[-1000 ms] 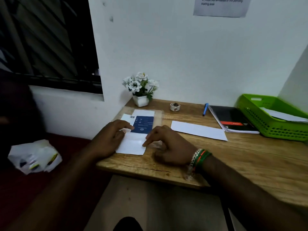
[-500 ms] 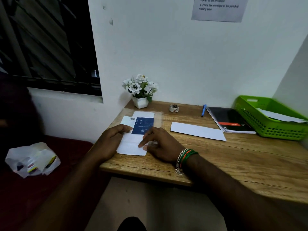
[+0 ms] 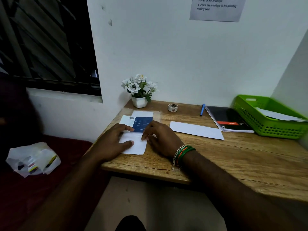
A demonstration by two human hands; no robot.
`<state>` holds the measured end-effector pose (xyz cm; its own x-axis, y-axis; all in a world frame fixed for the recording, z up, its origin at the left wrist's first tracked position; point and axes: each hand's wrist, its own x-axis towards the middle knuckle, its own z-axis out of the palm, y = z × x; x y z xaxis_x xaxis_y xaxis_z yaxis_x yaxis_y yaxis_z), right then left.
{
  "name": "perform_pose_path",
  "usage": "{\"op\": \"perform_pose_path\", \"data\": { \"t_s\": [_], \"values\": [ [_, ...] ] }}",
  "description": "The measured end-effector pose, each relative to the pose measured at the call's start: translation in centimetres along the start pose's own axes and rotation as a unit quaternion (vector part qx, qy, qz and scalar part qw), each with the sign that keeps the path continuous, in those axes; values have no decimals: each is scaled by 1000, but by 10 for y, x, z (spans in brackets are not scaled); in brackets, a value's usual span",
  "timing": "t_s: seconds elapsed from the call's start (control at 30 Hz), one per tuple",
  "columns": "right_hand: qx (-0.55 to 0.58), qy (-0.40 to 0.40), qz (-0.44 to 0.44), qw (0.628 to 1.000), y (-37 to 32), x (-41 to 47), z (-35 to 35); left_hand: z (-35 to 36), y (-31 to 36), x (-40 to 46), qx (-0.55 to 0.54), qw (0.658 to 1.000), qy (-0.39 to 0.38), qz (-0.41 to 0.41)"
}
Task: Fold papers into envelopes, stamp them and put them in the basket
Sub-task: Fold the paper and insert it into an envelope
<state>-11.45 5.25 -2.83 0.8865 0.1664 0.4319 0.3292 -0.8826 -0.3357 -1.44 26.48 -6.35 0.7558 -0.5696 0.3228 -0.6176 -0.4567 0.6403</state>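
1. On the seat left of the desk lies a plastic bag (image 3: 33, 158) holding small packets; what they are I cannot tell.
2. At the desk's (image 3: 233, 160) front left corner, the left hand (image 3: 110, 141) lies flat with straight fingers, pressing the folded paper (image 3: 135, 145).
3. The right hand (image 3: 162, 137) sits at the paper's right edge, fingers bent down onto it, apparently sharpening a crease.
4. Under the paper, toward the back left corner, lie a blue card (image 3: 142, 123) and a clear sleeve.
5. Judged from this, folding is midway: no stamp is on this paper and it is not in the basket.
6. A white envelope (image 3: 196, 130) waits mid-desk, unstamped as far as I can see; the stamp roll (image 3: 173, 107) stands near the back edge.
7. The green basket (image 3: 250, 112) at the right edge already holds white paper (image 3: 275, 115), seemingly finished envelopes.
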Motion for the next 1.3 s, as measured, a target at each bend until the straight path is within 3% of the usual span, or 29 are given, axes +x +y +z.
{"op": "perform_pose_path", "data": {
  "t_s": [0.13,0.5,0.8,1.0,1.3],
  "values": [
    [2,11,4,1000,2,-1,1,1,-1,0,18,999,15,25],
    [9,-109,16,994,6,-9,-9,3,4,2,0,999,39,-11],
    [-50,-6,-7,999,2,-9,0,0,7,1,-39,998,44,-31],
    [-57,12,-16,998,-7,-11,3,1,5,3,-49,997,47,-49],
    [-63,90,-16,994,-16,-17,3,-5,14,-4,-57,990,129,-4]
  ]
}}
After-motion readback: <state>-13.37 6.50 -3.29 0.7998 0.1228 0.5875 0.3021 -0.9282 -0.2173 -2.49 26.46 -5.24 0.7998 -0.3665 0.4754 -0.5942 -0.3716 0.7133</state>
